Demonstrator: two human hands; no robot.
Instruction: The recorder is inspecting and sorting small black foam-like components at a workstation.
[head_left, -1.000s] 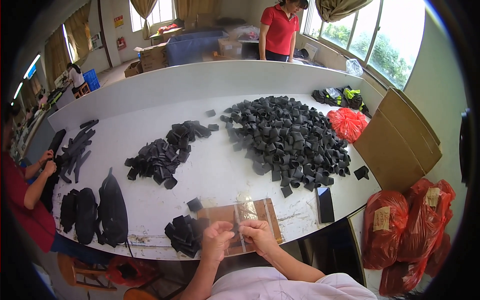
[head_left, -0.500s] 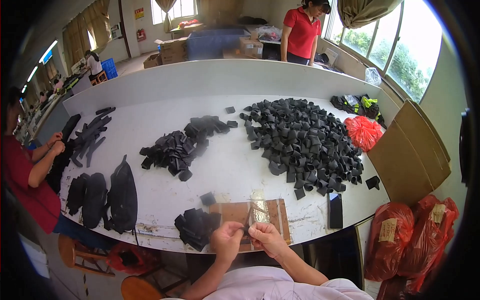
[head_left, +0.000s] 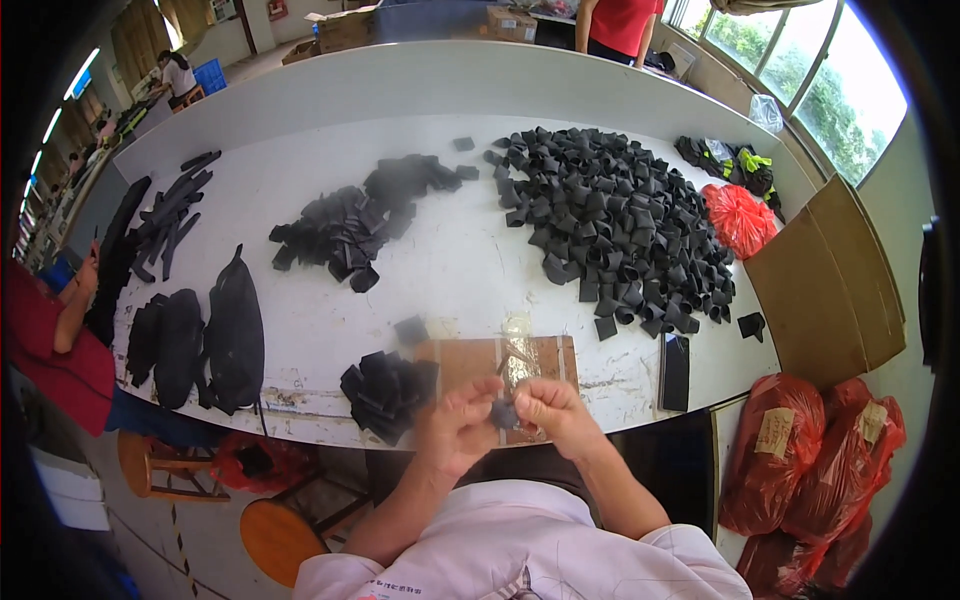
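My right hand pinches a small black fabric piece between thumb and fingers, just above the near table edge. On the piece's left side is my left hand, its fingers bent and smeared by motion; whether they grip it I cannot make out. Under and beyond the hands lies a brown board with clear tape across it. A thin brownish object on the board, near my fingertips, is too small to name. Left of the board sits a small heap of black fabric pieces.
A large pile of folded black pieces covers the table's right half; a looser pile lies mid-left. A phone rests by the right edge. Cardboard and red bags stand right. A co-worker's arm is at left.
My view has tipped downward, so the table sits higher in it. The left hand's fingers have loosened from their pinch, and the black piece between the hands shows more.
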